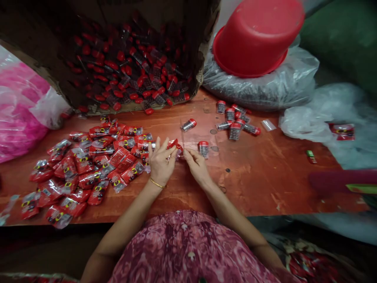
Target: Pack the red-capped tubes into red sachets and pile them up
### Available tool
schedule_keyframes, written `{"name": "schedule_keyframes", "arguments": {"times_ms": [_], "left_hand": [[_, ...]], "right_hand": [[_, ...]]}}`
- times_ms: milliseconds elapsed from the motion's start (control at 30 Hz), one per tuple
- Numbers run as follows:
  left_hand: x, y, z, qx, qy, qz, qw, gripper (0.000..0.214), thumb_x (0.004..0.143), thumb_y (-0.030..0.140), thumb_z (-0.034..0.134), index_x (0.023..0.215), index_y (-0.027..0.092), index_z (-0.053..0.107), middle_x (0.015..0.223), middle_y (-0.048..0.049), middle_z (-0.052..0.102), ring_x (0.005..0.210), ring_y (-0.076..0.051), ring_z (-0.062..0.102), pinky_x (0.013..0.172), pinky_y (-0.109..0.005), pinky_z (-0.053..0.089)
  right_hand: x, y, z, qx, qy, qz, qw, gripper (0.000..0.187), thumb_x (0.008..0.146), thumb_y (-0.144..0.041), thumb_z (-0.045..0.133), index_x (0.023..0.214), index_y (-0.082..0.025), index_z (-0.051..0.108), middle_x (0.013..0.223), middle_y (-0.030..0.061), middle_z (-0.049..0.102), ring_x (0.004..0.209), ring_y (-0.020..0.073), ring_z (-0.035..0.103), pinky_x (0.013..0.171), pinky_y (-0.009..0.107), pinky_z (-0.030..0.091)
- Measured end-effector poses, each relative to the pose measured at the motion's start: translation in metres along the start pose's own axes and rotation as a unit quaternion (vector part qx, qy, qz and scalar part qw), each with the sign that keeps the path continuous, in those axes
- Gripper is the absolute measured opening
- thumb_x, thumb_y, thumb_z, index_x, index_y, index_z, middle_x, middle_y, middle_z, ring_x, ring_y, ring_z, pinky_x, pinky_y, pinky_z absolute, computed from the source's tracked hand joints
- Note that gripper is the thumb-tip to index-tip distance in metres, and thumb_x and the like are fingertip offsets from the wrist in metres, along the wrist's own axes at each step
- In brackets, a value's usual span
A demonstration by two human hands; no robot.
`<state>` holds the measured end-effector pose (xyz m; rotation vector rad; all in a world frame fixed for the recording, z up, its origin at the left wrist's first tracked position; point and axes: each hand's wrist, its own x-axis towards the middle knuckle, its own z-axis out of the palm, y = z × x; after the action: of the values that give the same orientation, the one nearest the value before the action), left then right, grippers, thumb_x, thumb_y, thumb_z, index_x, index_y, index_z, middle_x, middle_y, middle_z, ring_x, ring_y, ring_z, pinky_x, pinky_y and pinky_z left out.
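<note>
Between my two hands is a small red plastic packet (pixel 173 144), partly hidden by the fingers. My left hand (pixel 161 162) grips it from the left, some fingers raised and spread. On its right end, the fingertips of my right hand (pixel 196 168) are pinched. Just beyond my right hand stands a small clear jar with a red lid (pixel 203 149) and dark contents. Another such jar (pixel 188 125) lies on its side farther back. Left of my left hand spreads a pile of filled red packets (pixel 85 161).
A cardboard box (pixel 203 51) on its side holds many red-lidded jars. More jars (pixel 235 131) cluster at the right. Behind them a red tub (pixel 259 35) rests upside down on a filled plastic bag (pixel 265 92). A pink bag (pixel 20 106) stands left on the red table (pixel 265 177).
</note>
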<state>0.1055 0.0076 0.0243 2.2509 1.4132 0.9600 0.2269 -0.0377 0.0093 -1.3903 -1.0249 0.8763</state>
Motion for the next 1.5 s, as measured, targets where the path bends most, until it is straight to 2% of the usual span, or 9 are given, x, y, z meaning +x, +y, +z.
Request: {"name": "schedule_keyframes", "arguments": {"times_ms": [133,233,400,533,767,933,1000,1233,1500], "left_hand": [[-0.006,0.012,-0.006,-0.060,0.005,-0.030,0.998,0.025,0.081,0.031,0.054,0.100,0.024,0.068,0.125,-0.0091,0.058,0.128,-0.028,0.041,0.108,-0.055,0.019],[-0.010,0.013,-0.010,-0.174,-0.001,-0.141,0.975,0.036,0.077,0.037,0.060,0.108,0.019,0.064,0.121,-0.0120,0.061,0.116,-0.026,0.053,0.100,-0.044,0.036],[-0.013,0.017,-0.014,-0.443,-0.132,-0.376,0.803,0.041,0.064,0.053,0.066,0.072,0.013,0.066,0.070,-0.0049,0.067,0.064,-0.015,0.061,0.055,-0.024,0.049],[-0.009,0.027,-0.013,-0.530,-0.101,-0.444,0.715,0.039,0.049,0.045,0.079,0.064,0.013,0.062,0.063,0.0000,0.063,0.056,-0.009,0.056,0.052,-0.020,0.047],[0.000,0.029,-0.008,-0.545,-0.063,-0.450,0.705,0.039,0.045,0.040,0.082,0.061,0.011,0.062,0.058,-0.0003,0.065,0.053,-0.009,0.059,0.057,-0.021,0.047],[0.011,0.021,-0.011,-0.586,-0.060,-0.480,0.650,0.031,0.051,0.032,0.082,0.063,0.013,0.061,0.062,0.0005,0.067,0.057,-0.008,0.061,0.056,-0.019,0.048],[0.013,0.020,-0.012,-0.606,-0.073,-0.481,0.629,0.029,0.053,0.031,0.081,0.067,0.014,0.063,0.065,-0.0003,0.069,0.058,-0.008,0.062,0.055,-0.018,0.048],[0.007,0.018,-0.013,-0.604,-0.109,-0.475,0.631,0.022,0.064,0.031,0.075,0.071,0.014,0.063,0.067,-0.0005,0.068,0.059,-0.008,0.061,0.059,-0.020,0.049],[0.000,0.022,-0.012,-0.567,-0.130,-0.432,0.689,0.040,0.049,0.046,0.080,0.063,0.011,0.065,0.059,-0.0002,0.064,0.056,-0.008,0.056,0.061,-0.021,0.045]], "right_hand": [[0.004,-0.005,0.011,0.072,-0.008,0.021,0.997,0.025,0.077,-0.042,0.054,0.072,-0.019,0.063,0.068,-0.0014,0.063,0.066,0.0134,0.055,0.068,0.027,0.045],[0.001,-0.005,0.010,0.037,0.045,0.003,0.998,0.028,0.078,-0.042,0.051,0.062,-0.019,0.055,0.058,-0.0028,0.054,0.057,0.0112,0.047,0.058,0.024,0.040],[-0.007,-0.004,0.007,-0.051,0.073,-0.037,0.995,0.038,0.082,-0.044,0.044,0.053,-0.022,0.038,0.049,-0.0051,0.036,0.048,0.0096,0.034,0.047,0.023,0.029],[-0.009,-0.002,0.009,-0.073,0.043,-0.059,0.995,0.034,0.084,-0.042,0.041,0.057,-0.021,0.043,0.053,-0.0040,0.040,0.051,0.0102,0.037,0.050,0.024,0.031],[-0.002,0.002,-0.005,-0.156,0.024,-0.067,0.985,0.039,0.090,-0.042,0.030,0.061,-0.021,0.046,0.057,-0.0016,0.047,0.056,0.0130,0.045,0.055,0.026,0.036],[0.011,0.011,-0.051,-0.438,0.187,-0.014,0.879,0.035,0.078,-0.050,0.053,0.082,-0.016,0.059,0.096,0.0169,0.060,0.092,0.0309,0.051,0.081,0.047,0.037],[0.010,0.019,-0.063,-0.474,0.182,0.008,0.861,0.032,0.075,-0.045,0.058,0.083,-0.014,0.059,0.103,0.0203,0.059,0.098,0.0350,0.049,0.083,0.052,0.036],[-0.021,0.018,-0.060,-0.117,0.104,-0.005,0.988,0.020,0.081,-0.039,0.053,0.089,-0.021,0.051,0.076,0.0017,0.060,0.068,0.0163,0.059,0.067,0.033,0.050],[-0.042,-0.025,-0.054,-0.031,-0.024,-0.002,0.999,0.020,0.078,-0.034,0.061,0.091,-0.020,0.059,0.073,-0.0005,0.065,0.061,0.0109,0.062,0.058,0.023,0.052]]}}
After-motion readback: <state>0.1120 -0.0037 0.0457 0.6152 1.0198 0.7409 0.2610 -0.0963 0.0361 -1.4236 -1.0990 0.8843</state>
